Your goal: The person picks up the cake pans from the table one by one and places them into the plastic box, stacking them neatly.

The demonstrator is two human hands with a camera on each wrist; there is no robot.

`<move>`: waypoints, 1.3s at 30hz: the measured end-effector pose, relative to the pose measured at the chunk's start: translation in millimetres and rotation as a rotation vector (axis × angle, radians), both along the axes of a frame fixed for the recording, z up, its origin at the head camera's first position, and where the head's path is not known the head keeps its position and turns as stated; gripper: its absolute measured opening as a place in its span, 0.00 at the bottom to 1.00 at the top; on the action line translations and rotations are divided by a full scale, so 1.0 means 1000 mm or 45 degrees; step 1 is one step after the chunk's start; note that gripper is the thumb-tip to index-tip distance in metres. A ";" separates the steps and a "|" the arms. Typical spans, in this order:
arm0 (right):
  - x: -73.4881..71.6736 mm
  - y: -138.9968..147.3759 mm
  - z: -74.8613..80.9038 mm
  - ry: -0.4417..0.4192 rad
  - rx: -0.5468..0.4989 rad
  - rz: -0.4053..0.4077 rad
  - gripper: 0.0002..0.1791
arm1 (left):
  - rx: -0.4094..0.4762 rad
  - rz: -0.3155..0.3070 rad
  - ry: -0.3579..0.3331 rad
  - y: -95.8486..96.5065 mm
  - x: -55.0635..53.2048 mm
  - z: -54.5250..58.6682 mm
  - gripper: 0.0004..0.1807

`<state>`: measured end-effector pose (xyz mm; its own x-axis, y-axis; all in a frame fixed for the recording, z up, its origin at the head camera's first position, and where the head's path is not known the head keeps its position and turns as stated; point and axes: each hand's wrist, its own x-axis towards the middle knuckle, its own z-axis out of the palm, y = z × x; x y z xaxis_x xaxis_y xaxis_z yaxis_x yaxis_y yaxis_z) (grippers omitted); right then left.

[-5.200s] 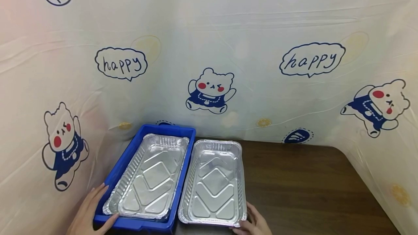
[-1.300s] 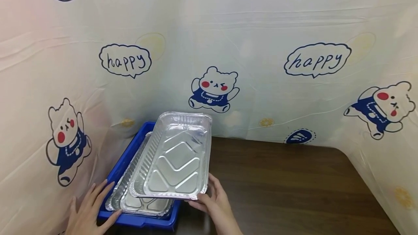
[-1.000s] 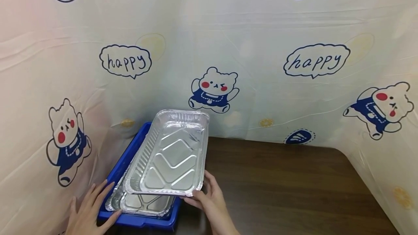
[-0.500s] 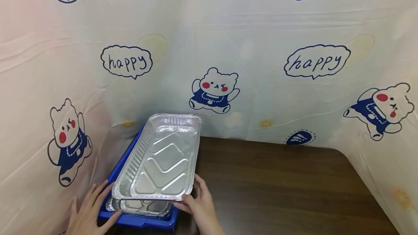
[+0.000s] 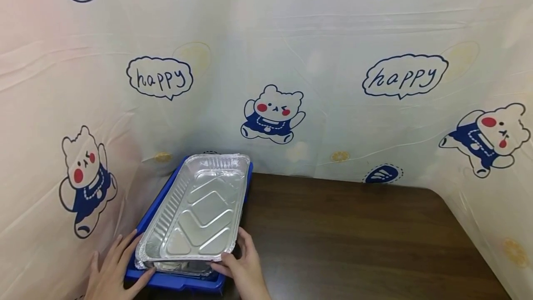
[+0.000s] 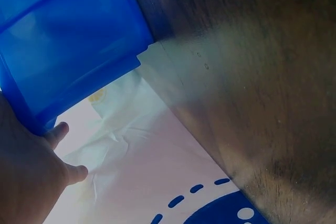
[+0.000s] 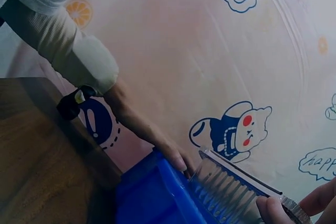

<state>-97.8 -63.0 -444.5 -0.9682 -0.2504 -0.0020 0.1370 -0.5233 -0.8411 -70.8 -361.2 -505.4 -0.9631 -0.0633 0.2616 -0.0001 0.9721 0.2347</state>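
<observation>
Two silver foil trays are at the blue plastic bin (image 5: 179, 283). The upper foil tray (image 5: 204, 212) lies over the bin, its front edge tilted up. Beneath it, the lower foil tray (image 5: 183, 267) sits inside the bin, showing only as a strip at the front. My right hand (image 5: 245, 267) pinches the upper tray's front right corner, thumb on top and fingers below. My left hand (image 5: 114, 267) holds the bin's front left corner, fingers along the side and thumb at the front rim. In the left wrist view the bin's wall (image 6: 68, 40) fills the upper left.
The dark wooden table (image 5: 354, 235) stretches to the right of the bin. A printed cloth curtain (image 5: 333, 119) hangs behind it and along both sides, close to the bin's left side.
The upper foil tray has gone from the table right of the bin, up and leftward, then down over the lower tray, carried by my right hand. My left hand stays at the bin's corner.
</observation>
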 end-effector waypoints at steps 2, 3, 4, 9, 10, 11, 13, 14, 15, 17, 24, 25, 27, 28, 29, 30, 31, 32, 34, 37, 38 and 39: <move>0.000 -0.002 0.000 0.002 0.011 -0.010 0.37 | 0.002 0.000 0.003 0.000 0.000 0.000 0.50; 0.000 -0.003 0.000 0.004 0.015 -0.012 0.37 | 0.004 -0.002 0.005 0.000 0.000 0.000 0.50; 0.000 -0.003 0.000 0.004 0.019 -0.014 0.37 | 0.006 -0.002 0.009 0.000 0.000 0.000 0.50; 0.000 -0.005 -0.002 0.012 0.021 -0.022 0.37 | 0.007 -0.008 0.036 0.000 0.000 -0.001 0.50; 0.000 -0.005 -0.002 0.012 0.020 -0.023 0.37 | 0.005 -0.009 0.042 0.001 0.000 -0.001 0.50; 0.000 -0.005 -0.002 0.015 0.021 -0.024 0.37 | 0.005 -0.010 0.045 0.001 0.000 -0.001 0.50; -0.001 -0.006 -0.002 0.018 0.021 -0.025 0.37 | 0.006 -0.009 0.050 0.001 0.000 -0.001 0.51; 0.000 -0.007 -0.002 0.017 0.018 -0.023 0.37 | 0.007 -0.009 0.051 0.001 0.000 0.000 0.51; 0.000 -0.008 -0.002 0.019 0.021 -0.022 0.37 | 0.009 -0.011 0.050 0.002 0.000 0.000 0.51; 0.000 -0.009 -0.001 0.015 0.029 -0.020 0.37 | 0.015 -0.015 0.052 0.001 0.000 0.000 0.51; 0.003 -0.020 0.005 -0.007 0.091 -0.034 0.37 | 0.021 -0.023 0.055 0.001 0.001 0.000 0.51; 0.003 -0.022 0.006 -0.009 0.095 -0.035 0.37 | 0.021 -0.020 0.056 0.002 0.001 0.000 0.51; 0.004 -0.026 0.006 -0.001 0.104 -0.035 0.36 | 0.023 -0.016 0.060 0.002 0.001 -0.001 0.51; 0.004 -0.027 0.006 -0.001 0.111 -0.038 0.36 | 0.025 -0.015 0.063 0.002 0.001 -0.001 0.51; 0.004 -0.029 0.006 0.000 0.117 -0.041 0.36 | 0.026 -0.015 0.065 0.002 0.001 -0.001 0.51; 0.004 -0.030 0.006 0.000 0.125 -0.044 0.36 | 0.028 -0.017 0.066 0.002 0.001 -0.001 0.50; 0.004 -0.031 0.006 0.004 0.127 -0.044 0.36 | 0.030 -0.019 0.066 0.002 0.001 -0.001 0.50; 0.004 -0.032 0.006 0.003 0.130 -0.045 0.36 | 0.033 -0.019 0.063 0.002 0.000 -0.001 0.50; 0.004 -0.034 0.006 -0.011 0.135 -0.042 0.36 | 0.035 -0.020 0.056 0.002 0.000 0.000 0.50; 0.004 -0.036 0.006 -0.025 0.151 -0.026 0.39 | 0.042 -0.021 0.037 0.002 0.000 0.001 0.49; 0.004 -0.036 0.006 -0.037 0.155 -0.023 0.41 | 0.044 -0.020 0.031 0.002 0.001 0.001 0.49; 0.005 -0.037 0.006 -0.047 0.164 -0.019 0.42 | 0.046 -0.023 0.034 0.002 0.001 0.001 0.49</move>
<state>-93.3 -100.1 -438.5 -0.9704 -0.2316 -0.0688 0.1621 -0.4133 -0.8960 -69.7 -359.6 -504.4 -0.9570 -0.0555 0.2848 0.0243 0.9627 0.2694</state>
